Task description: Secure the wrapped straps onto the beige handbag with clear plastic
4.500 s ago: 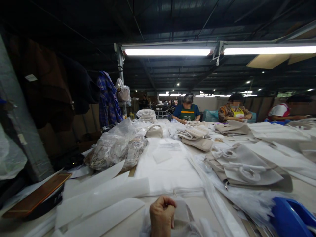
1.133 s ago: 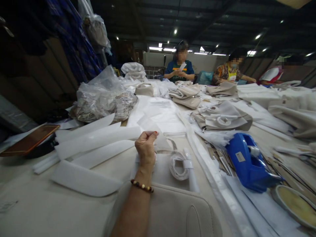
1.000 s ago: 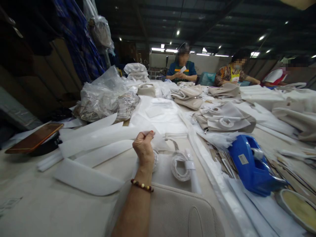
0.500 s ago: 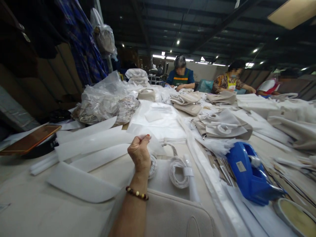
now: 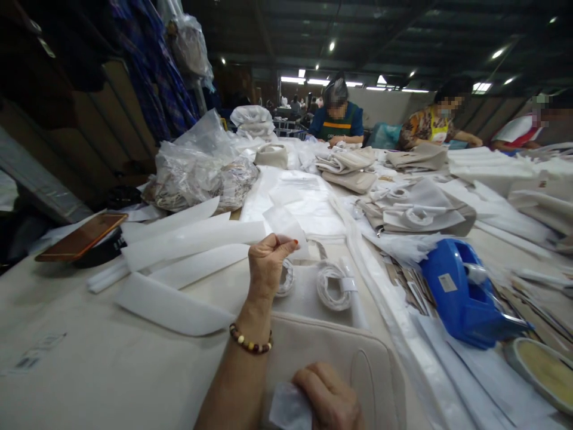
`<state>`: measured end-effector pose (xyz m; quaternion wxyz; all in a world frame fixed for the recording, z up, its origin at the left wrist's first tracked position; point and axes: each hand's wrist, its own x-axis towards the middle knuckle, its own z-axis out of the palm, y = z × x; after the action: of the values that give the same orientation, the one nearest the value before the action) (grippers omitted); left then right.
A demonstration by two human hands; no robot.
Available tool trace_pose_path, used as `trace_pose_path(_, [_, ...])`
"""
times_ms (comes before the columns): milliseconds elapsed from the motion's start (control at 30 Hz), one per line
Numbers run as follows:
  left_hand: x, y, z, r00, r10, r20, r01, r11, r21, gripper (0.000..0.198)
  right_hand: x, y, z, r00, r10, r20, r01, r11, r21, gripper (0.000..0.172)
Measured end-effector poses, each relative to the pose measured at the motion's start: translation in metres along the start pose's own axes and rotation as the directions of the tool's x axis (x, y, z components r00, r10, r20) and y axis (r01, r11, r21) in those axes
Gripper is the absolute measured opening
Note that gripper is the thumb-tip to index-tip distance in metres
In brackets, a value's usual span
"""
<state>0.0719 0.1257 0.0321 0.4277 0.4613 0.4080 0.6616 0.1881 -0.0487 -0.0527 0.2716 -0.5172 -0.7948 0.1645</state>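
Note:
My left hand [image 5: 267, 266], a beaded bracelet at its wrist, pinches the edge of a thin translucent sheet [image 5: 286, 222]. At the bottom, my right hand [image 5: 329, 395] is closed on a small translucent white piece [image 5: 290, 406], over a beige bag [image 5: 322, 340] that lies flat. Beyond the bag's top edge are two wrapped coils; the right one [image 5: 333, 286] shows fully, while my left hand partly hides the other [image 5: 285, 280].
White sheets [image 5: 179, 304] lie to the left, near an orange phone-like slab [image 5: 83, 237]. A blue tape dispenser [image 5: 465, 292] and a round tin [image 5: 544, 370] are at the right. Bagged goods [image 5: 197, 173] and three people sit farther back.
My right hand has come into view at the bottom with the small translucent piece. My left hand has shifted right and slightly up, still pinching the sheet. The camera view has shifted.

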Motion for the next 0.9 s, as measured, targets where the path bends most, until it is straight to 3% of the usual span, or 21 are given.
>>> trace_pose_path(167, [-0.035, -0.004, -0.004, 0.977, -0.045, 0.21, 0.008, 0.985, 0.175, 0.014, 0.013, 0.016, -0.015, 0.997, 0.071, -0.035, -0.069, 0.997, 0.045, 0.029])
trace_pose_path(333, [-0.061, -0.015, -0.002, 0.919, 0.129, 0.372, -0.267, 0.898, 0.349, 0.02, 0.017, 0.029, -0.019, 1.0, 0.011, -0.014, -0.008, 0.986, 0.165, 0.027])
trace_pose_path(467, [-0.07, -0.023, -0.008, 0.815, 0.279, 0.507, -0.502, 0.777, 0.38, 0.021, 0.017, 0.036, -0.014, 0.998, -0.062, -0.017, 0.064, 0.984, 0.166, 0.032])
trace_pose_path(633, [-0.081, -0.036, -0.016, 0.689, 0.383, 0.615, -0.671, 0.658, 0.342, 0.027, 0.014, 0.043, -0.006, 0.996, -0.077, -0.044, 0.083, 0.985, 0.154, 0.029])
trace_pose_path(767, [-0.083, -0.039, -0.019, 0.529, 0.556, 0.641, -0.834, 0.481, 0.271, 0.03, 0.009, 0.049, 0.003, 0.994, -0.081, -0.075, 0.091, 0.984, 0.151, 0.025])
trace_pose_path(833, [-0.083, -0.036, -0.02, 0.488, 0.574, 0.657, -0.858, 0.452, 0.243, 0.028, 0.008, 0.052, 0.006, 0.991, -0.1, -0.093, 0.112, 0.985, 0.129, 0.024])
trace_pose_path(900, [-0.083, -0.033, -0.023, 0.475, 0.561, 0.678, -0.865, 0.439, 0.243, 0.026, 0.007, 0.053, 0.007, 0.983, -0.15, -0.103, 0.161, 0.982, 0.103, 0.023])
